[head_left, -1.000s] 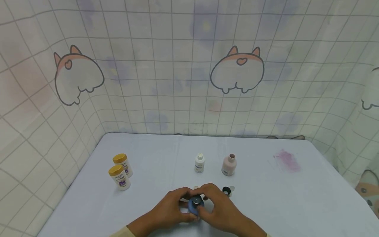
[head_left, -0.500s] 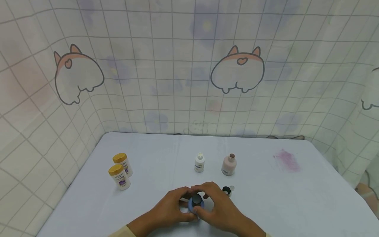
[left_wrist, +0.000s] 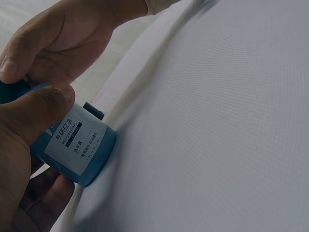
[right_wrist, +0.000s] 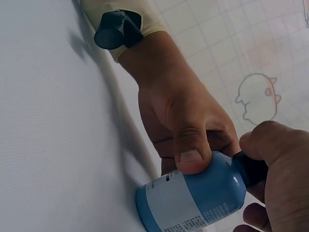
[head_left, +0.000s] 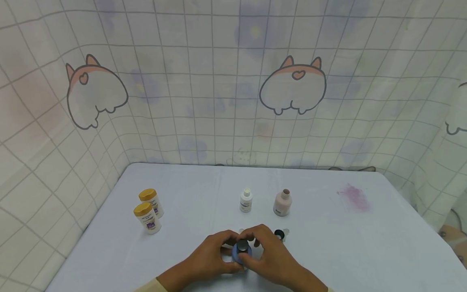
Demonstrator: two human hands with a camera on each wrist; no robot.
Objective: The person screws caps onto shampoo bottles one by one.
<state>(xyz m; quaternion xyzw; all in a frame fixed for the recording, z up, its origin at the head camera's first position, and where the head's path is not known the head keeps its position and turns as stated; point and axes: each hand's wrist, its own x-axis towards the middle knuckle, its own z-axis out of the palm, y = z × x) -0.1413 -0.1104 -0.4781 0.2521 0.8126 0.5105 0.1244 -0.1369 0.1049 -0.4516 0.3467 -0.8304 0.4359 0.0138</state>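
- The bottle (right_wrist: 215, 186) stands on the worktop (head_left: 365, 251) between the two hands, its long axis upright.
- The left hand (head_left: 211, 256) grips the bottle's body from the left, thumb on the near side.
- The right hand (head_left: 270, 257) pinches the black cap (head_left: 242, 245) from the right.
- The cap sits atop that upright axis, nearer the right hand.

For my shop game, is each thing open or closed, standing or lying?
Blue bottle: standing, dark cap on its neck; tightness unclear.
White bottle: standing; opening too small to tell.
Pink bottle: standing, open.
Front jar: standing, closed.
Back jar: standing, closed.
Small black thing: too small to tell.
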